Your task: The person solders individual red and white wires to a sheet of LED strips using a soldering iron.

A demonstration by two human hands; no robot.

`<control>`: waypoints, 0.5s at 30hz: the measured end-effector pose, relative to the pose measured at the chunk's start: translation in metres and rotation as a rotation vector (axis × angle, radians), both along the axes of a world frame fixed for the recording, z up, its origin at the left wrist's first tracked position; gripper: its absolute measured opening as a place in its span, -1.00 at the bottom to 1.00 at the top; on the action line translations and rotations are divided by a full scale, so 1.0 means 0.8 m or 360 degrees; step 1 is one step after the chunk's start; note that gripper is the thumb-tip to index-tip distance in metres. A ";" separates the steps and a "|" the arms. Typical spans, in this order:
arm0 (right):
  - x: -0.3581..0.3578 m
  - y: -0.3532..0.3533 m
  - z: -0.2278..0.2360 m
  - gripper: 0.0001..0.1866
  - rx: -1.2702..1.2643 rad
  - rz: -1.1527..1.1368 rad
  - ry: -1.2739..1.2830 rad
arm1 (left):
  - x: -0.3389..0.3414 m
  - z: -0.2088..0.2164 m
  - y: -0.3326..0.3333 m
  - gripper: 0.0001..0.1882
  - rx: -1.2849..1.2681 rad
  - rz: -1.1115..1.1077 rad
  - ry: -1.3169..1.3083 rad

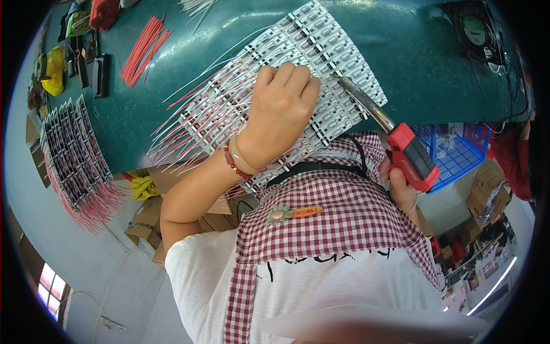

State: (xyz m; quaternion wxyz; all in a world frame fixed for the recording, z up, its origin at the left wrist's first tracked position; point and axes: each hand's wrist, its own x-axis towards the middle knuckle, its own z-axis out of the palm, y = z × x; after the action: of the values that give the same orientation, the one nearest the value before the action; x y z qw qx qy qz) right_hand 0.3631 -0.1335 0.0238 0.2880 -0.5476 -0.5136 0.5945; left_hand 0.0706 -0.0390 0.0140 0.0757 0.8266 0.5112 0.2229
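Note:
My left hand [282, 104] rests over a panel of small white circuit boards [344, 54] on the green table. Its fingers are curled down, and whatever they pinch is hidden under them. Red and white wires [192, 129] fan out from the panel's left part, several passing beside my left wrist. My right hand [401, 186] grips a red and black soldering iron [411, 157] by its handle. The iron's dark metal tip reaches the panel, to the right of my left fingers; the frame does not show clearly whether it touches.
A bundle of red wires [143, 49] lies at the far left, near a black tool [101, 75]. Another wired panel [77, 155] hangs over the left table edge. A black fan [476, 31] stands far right; a blue basket [455, 152] sits below the table's right edge.

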 end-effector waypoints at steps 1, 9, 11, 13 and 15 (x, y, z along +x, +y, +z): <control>-0.001 0.001 0.002 -0.32 0.0011 -0.0021 0.0039 | 0.000 0.000 0.000 -0.77 0.0000 -0.0001 0.0000; 0.000 -0.001 0.008 -0.33 -0.0087 -0.0079 0.0130 | -0.001 0.000 -0.001 -0.77 0.0008 0.0006 0.0031; 0.001 -0.003 0.007 -0.33 -0.0066 -0.0109 0.0144 | -0.001 0.002 -0.004 -0.80 0.0063 -0.0048 0.0003; 0.002 -0.005 0.008 -0.34 -0.0074 -0.0114 0.0195 | 0.001 0.002 -0.006 -0.81 0.0118 -0.0104 -0.0027; 0.009 -0.013 0.003 -0.35 -0.0070 -0.0089 0.0097 | 0.004 -0.001 -0.007 -0.80 0.0058 -0.0099 -0.0052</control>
State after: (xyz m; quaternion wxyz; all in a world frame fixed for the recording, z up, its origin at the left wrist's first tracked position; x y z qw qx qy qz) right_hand 0.3705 -0.1441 0.0259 0.3080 -0.5497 -0.4758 0.6137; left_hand 0.0740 -0.0448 0.0133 0.0758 0.8396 0.4798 0.2431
